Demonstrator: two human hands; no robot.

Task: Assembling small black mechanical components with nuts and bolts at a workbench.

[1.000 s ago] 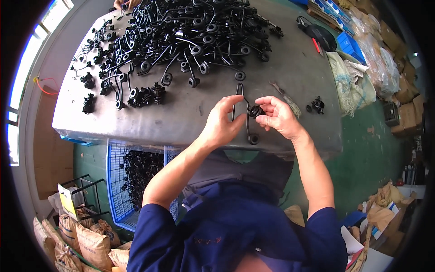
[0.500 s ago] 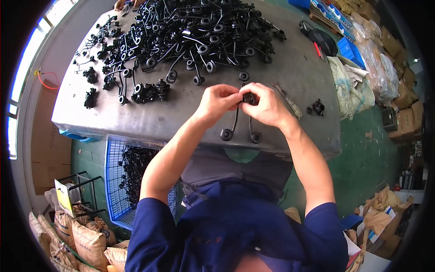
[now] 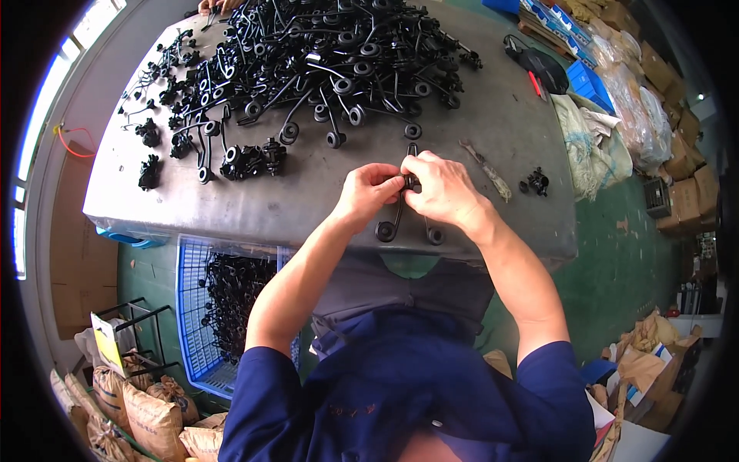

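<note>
You seem to be midway through a single piece: the black looped rod [image 3: 397, 214] stands at the near edge of the bench [image 3: 308, 204], right of its middle, its ring ends toward you. Your left hand [image 3: 362, 198] and right hand [image 3: 448, 189] are both pinched nearly closed, thumbs against fingers, on a small dark fitting [image 3: 411, 183] at the rod. Your fingers cover most of it, so I can't tell whether it is properly seated.

Plenty looks left: a big heap of black rods [image 3: 339, 65] spreads to the far edge, with loose dark clusters [image 3: 254, 159] toward the left edge. Below the near edge, the blue basket [image 3: 182, 308] holds many similar dark parts [image 3: 237, 300]; whether those are finished isn't clear.

By the right edge lie a hand tool [image 3: 487, 169] and a small dark clump [image 3: 537, 182]. Another person's hand [image 3: 220, 6] shows at the far left corner. Nothing appears to block your fingers; the heap's nearest rods lie just beyond the loop.
</note>
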